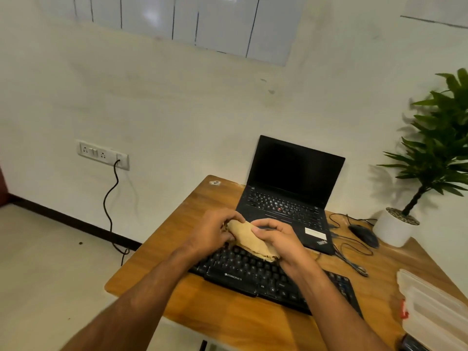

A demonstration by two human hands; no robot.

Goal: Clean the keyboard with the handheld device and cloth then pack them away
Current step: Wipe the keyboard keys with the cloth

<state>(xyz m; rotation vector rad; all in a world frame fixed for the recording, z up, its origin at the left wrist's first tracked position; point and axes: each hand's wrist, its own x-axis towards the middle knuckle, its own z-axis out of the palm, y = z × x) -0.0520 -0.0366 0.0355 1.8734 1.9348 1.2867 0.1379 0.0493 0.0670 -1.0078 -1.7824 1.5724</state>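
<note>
Above keyboard (253, 274), cloth (249, 239) in both hands' grip

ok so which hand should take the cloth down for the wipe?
Probably right. The right hand grips the cloth along its lower stretch, directly above the keyboard. The left hand holds only the upper end, nearer the keyboard's left edge.

Bare table (228, 323) before keyboard (253, 277); laptop (291, 188) behind, cables (352, 259) right.
</note>
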